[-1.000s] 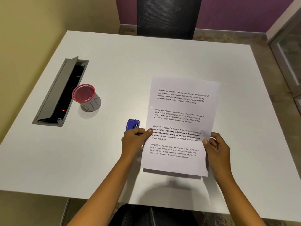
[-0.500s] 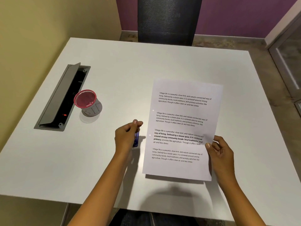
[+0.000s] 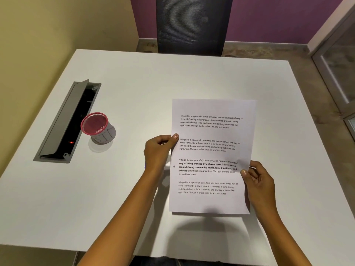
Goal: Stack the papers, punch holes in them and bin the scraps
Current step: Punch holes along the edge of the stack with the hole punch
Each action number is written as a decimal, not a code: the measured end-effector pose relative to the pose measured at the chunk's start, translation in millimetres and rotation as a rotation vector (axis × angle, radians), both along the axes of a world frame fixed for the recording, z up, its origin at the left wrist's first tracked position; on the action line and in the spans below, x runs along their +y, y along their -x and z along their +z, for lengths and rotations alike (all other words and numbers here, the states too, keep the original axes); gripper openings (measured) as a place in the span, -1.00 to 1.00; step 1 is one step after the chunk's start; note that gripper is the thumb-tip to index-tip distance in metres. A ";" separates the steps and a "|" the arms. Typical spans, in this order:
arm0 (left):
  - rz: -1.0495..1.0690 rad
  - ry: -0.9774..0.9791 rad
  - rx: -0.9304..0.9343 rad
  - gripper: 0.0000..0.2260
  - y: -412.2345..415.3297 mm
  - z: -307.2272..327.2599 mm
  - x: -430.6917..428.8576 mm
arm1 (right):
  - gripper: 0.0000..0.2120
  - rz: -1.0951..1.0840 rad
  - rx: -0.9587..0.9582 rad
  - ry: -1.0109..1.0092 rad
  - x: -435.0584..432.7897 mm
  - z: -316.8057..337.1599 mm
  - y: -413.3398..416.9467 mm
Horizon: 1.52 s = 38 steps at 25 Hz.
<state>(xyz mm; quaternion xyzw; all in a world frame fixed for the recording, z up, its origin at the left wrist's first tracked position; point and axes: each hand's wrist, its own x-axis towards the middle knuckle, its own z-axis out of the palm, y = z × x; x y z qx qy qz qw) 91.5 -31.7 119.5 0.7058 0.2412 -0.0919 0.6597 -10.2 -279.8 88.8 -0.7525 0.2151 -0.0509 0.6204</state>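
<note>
The stack of printed papers [image 3: 211, 156] is held a little above the white table [image 3: 134, 83], with one punched hole showing at its left margin. My right hand [image 3: 259, 181] pinches the stack's right edge. My left hand [image 3: 159, 150] is closed at the left edge, its thumb tip resting on the paper. Only a sliver of the blue hole punch [image 3: 145, 166] and a metal glint show from inside that hand. The small pink-rimmed mesh bin [image 3: 94, 123] stands to the left, apart from both hands.
An open grey cable box [image 3: 63, 123] is sunk into the table at the left, right behind the bin. A black chair back [image 3: 192, 25] stands at the far edge. A glass door frame [image 3: 338, 73] is on the right.
My left hand, closed on the blue punch, has moved right and up to the papers' left edge. The papers and my right hand have hardly shifted.
</note>
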 end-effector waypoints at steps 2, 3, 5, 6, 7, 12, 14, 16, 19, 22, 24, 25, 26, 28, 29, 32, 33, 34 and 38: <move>0.034 0.005 -0.001 -0.82 -0.6 -2.1 -0.8 | -0.67 -0.001 0.008 0.004 0.0 0.0 -3.7; 0.065 -0.001 -0.002 -0.82 -1.1 -3.3 -1.8 | -0.68 -0.002 0.011 0.002 0.0 -0.1 -5.7; 0.135 -0.026 0.004 -0.87 -2.1 -5.3 -3.1 | -0.68 -0.012 0.007 -0.016 -0.3 -0.8 -10.5; 0.148 -0.032 0.013 -0.90 -2.5 -6.4 -3.3 | -0.68 -0.017 0.006 -0.026 -1.0 -1.0 -13.3; 0.136 -0.033 0.029 -0.92 -2.4 -7.5 -3.4 | -0.69 -0.021 0.008 -0.032 -2.1 -1.1 -16.3; 0.007 -0.030 0.054 -0.98 -6.1 -12.2 -2.4 | -0.72 -0.030 0.048 -0.010 -10.9 -2.7 -35.8; -0.038 -0.059 0.043 -0.97 -14.3 -13.4 -3.6 | -0.73 -0.036 0.068 0.020 -17.3 -4.7 -45.3; -0.085 -0.101 0.027 -0.95 -25.6 -14.8 -8.6 | -0.75 -0.047 0.086 0.027 -26.4 -7.4 -55.7; -0.153 -0.157 0.005 -0.96 -45.8 -16.8 -28.6 | -0.78 -0.121 0.110 0.011 -44.4 -10.9 -74.4; -0.202 -0.185 -0.019 -0.95 -73.0 -24.3 -64.7 | -0.79 -0.251 0.141 0.005 -71.7 -15.5 -99.3; -0.249 -0.219 -0.040 -0.94 -92.9 -31.3 -92.5 | -0.78 -0.321 0.169 0.038 -94.0 -17.9 -118.5; -0.276 -0.229 -0.052 -0.93 -102.9 -34.6 -106.0 | -0.77 -0.348 0.181 0.056 -105.2 -19.2 -128.6; -0.301 -0.234 -0.064 -0.92 -112.1 -37.9 -118.4 | -0.77 -0.371 0.192 0.070 -115.3 -20.9 -138.1; -0.338 -0.238 -0.087 -0.91 -129.7 -44.9 -141.9 | -0.81 -0.422 0.221 0.083 -134.4 -26.6 -156.7; -0.351 -0.244 -0.091 -0.90 -138.0 -49.4 -152.7 | -0.83 -0.442 0.242 0.093 -143.2 -30.5 -165.6; -0.376 -0.293 -0.082 -0.90 -156.4 -66.2 -180.9 | -0.78 -0.476 0.306 0.128 -161.8 -45.0 -189.3; -0.370 -0.300 -0.076 -0.92 -160.2 -71.5 -188.1 | -0.77 -0.485 0.322 0.136 -165.3 -49.8 -195.8; -0.360 -0.309 -0.066 -0.93 -163.4 -76.3 -193.6 | -0.76 -0.492 0.336 0.148 -167.4 -54.6 -200.9; -0.351 -0.384 -0.032 -0.90 -177.5 -93.4 -206.7 | -0.75 -0.523 0.387 0.215 -171.1 -75.1 -211.1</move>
